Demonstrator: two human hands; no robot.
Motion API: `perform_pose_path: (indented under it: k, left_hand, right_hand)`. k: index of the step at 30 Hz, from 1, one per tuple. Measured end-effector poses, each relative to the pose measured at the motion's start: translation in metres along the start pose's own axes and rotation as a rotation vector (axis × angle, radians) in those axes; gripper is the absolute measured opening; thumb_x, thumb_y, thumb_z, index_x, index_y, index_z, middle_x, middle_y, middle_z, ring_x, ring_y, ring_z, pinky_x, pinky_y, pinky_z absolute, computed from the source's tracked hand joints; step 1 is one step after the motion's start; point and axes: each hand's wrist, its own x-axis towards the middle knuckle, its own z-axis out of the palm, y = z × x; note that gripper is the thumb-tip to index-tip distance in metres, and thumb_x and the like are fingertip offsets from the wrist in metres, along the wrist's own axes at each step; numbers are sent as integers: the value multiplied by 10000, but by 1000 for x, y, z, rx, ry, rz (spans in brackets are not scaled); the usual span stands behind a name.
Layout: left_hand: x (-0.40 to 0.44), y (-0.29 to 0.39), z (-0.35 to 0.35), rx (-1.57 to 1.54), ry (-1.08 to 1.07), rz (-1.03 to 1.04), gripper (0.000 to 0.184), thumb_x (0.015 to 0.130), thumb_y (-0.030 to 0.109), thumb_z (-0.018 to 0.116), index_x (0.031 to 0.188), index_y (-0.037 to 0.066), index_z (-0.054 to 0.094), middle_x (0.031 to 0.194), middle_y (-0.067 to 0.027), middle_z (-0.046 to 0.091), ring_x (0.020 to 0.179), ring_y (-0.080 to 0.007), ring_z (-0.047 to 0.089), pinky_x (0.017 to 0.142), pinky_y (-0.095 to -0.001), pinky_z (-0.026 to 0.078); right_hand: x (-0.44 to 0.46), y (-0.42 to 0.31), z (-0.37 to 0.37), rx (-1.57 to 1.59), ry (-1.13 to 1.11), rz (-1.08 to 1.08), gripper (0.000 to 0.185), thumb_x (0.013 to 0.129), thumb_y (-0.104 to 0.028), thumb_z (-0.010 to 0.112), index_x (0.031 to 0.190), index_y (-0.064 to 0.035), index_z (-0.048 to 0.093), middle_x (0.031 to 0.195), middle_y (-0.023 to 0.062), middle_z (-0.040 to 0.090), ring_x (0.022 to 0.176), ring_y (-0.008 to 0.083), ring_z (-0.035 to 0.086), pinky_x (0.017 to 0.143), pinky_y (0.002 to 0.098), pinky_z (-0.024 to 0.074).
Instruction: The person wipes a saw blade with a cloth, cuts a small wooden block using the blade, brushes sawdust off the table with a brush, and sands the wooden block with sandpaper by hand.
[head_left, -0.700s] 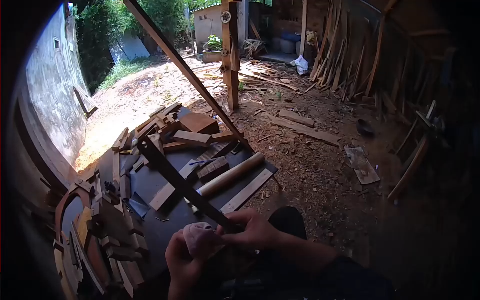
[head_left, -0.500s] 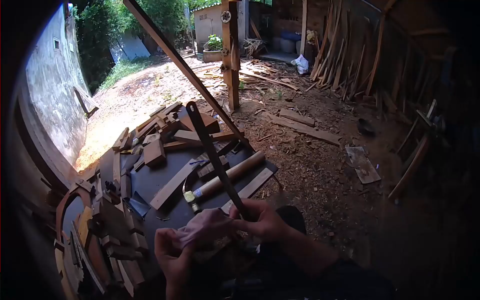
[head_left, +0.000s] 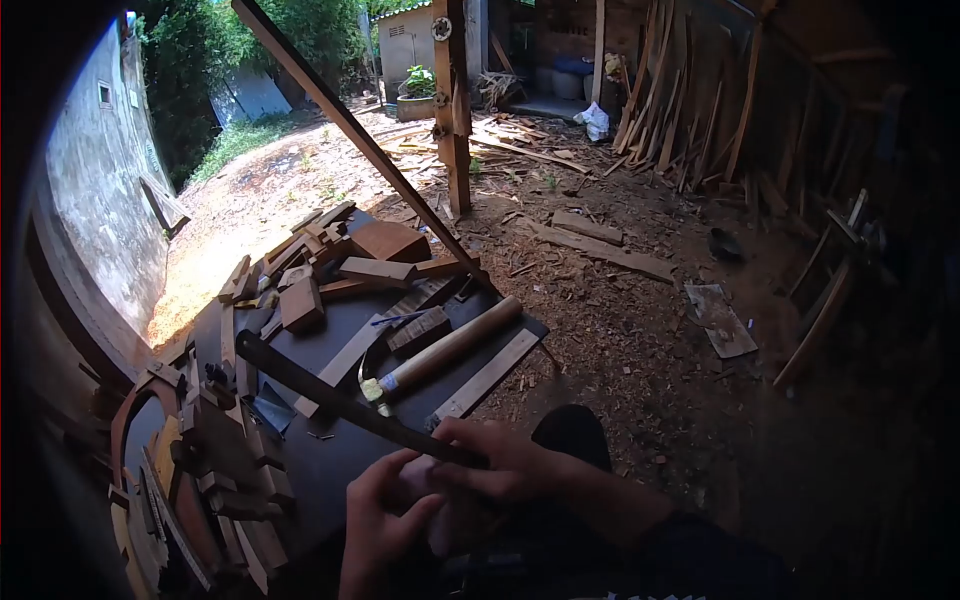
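A long dark flat bar (head_left: 350, 408) slants up and left from my right hand (head_left: 505, 460), whose fingers are wrapped round its lower end. My left hand (head_left: 388, 510) is closed on a pale pinkish cloth (head_left: 420, 475), bunched beneath the bar's lower end and touching my right hand. Part of the cloth is hidden by my fingers. Beyond my hands, a hammer (head_left: 450, 345) with a thick wooden handle lies on the dark table (head_left: 340, 450), beside a light wooden strip (head_left: 487, 375).
Wood blocks (head_left: 302, 305) are heaped over the table's far side, and more wooden pieces (head_left: 225, 445) lie at the left. A slanted beam (head_left: 350, 135) and an upright post (head_left: 452, 120) stand beyond. Wood chips and boards (head_left: 600, 250) cover the ground.
The bar has swung from steep to a lower slant toward the left. The cloth, stretched out before, is now bunched between my hands, and my left hand has moved right.
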Motion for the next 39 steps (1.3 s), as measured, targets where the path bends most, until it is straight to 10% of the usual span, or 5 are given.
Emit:
perform_pose_path:
  k: [17, 21, 25, 31, 39]
  left_hand:
    - [-7, 0, -5, -404, -131, -577, 267, 929, 127, 752, 1127, -51, 736, 959, -43, 756, 881, -84, 687, 775, -254, 553]
    - [-4, -12, -6, -423, -35, -584, 222, 943, 121, 733, 1092, -40, 760, 924, -27, 755, 853, -76, 681, 753, -242, 547]
    - [2, -46, 1, -601, 332, -413, 337, 1008, 250, 716, 1230, 2, 669, 1079, -57, 732, 962, -106, 690, 861, -275, 552]
    - [-4, -56, 18, -899, 419, -447, 369, 1116, 227, 533, 1421, 19, 526, 1323, -97, 652, 1190, -149, 633, 1028, -316, 511]
    - [-3, -38, 32, -1117, 427, -357, 407, 1131, 224, 461, 1471, 1, 447, 1405, -170, 601, 1273, -264, 623, 1088, -427, 506]
  right_hand:
    - [5, 7, -2, 151, -167, 10, 545, 1015, -82, 630, 1508, -113, 399, 1324, 182, 695, 1315, 277, 627, 1114, 417, 469]
    - [7, 13, -14, -6, 54, -34, 344, 988, -7, 682, 1315, -9, 574, 1203, 144, 719, 1211, 257, 689, 1054, 400, 549]
    - [11, 12, -17, 102, 413, -92, 227, 958, -4, 725, 1134, -4, 581, 982, 126, 734, 864, 160, 745, 627, 241, 595]
    - [-3, 15, 9, 63, 393, 75, 309, 1063, -259, 637, 1252, -20, 581, 817, 50, 681, 560, 38, 522, 511, 175, 382]
    - [5, 29, 42, 358, 306, 196, 678, 1059, -131, 591, 1634, -42, 243, 795, 65, 685, 578, 63, 562, 550, 207, 459]
